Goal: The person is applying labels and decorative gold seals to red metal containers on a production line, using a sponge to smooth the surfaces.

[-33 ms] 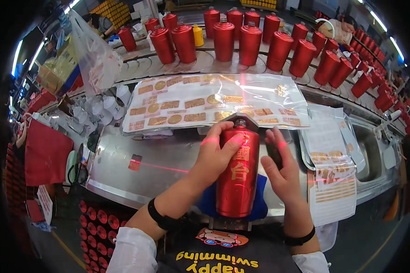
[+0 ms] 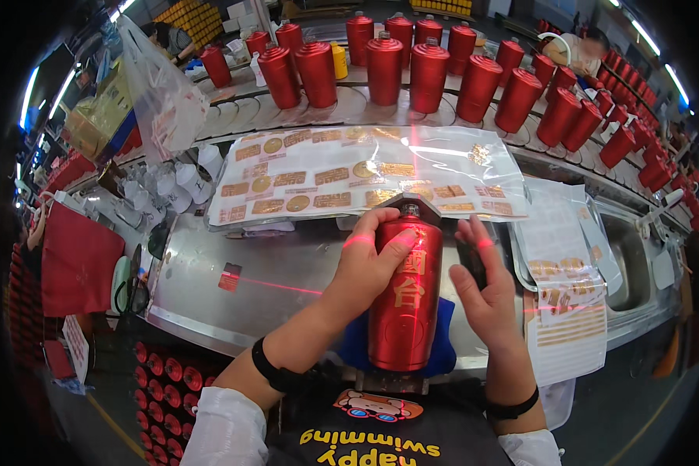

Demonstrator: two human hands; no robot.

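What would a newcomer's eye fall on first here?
The shiny red bottle on the blue cloth, front and centre, the left hand at its shoulder and the right hand open beside it. Next, the curved row of red bottles across the top, then the pale sheet of gold labels in between.

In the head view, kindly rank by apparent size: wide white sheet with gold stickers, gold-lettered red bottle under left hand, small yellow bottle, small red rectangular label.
Wide white sheet
Gold-lettered red bottle
Yellow bottle and red label: too alike to rank
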